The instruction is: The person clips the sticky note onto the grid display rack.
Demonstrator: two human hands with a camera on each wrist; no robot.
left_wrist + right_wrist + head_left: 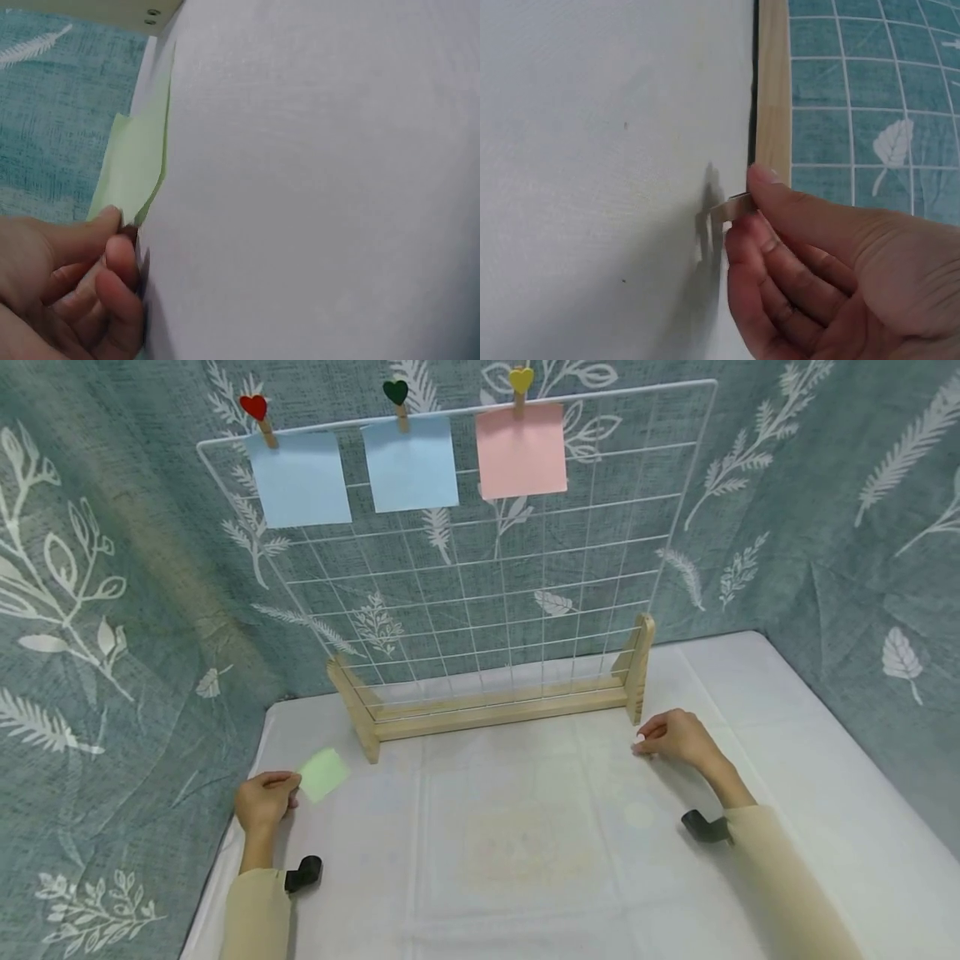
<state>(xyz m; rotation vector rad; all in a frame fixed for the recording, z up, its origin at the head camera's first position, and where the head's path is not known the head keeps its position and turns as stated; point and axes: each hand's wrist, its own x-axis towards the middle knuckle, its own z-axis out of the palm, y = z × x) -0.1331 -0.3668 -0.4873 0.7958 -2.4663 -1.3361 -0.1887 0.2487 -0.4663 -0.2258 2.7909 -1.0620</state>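
At the left of the table, my left hand (264,802) pinches one corner of a pale green paper note (324,774) between thumb and fingers. In the left wrist view the note (135,165) stands out beyond the fingertips, slightly bent. My right hand (678,742) is low over the table by the right foot of a wire grid rack. Its thumb and fingers pinch a small wooden clothespin (733,208), mostly covered by the fingers, with a white bit (639,739) showing in the head view.
The white wire grid (510,560) stands upright in a wooden base (502,713). Along its top hang two blue notes (300,481) and a pink note (522,452), each under a heart-topped clothespin. A patterned teal cloth (840,610) surrounds the white table (525,827).
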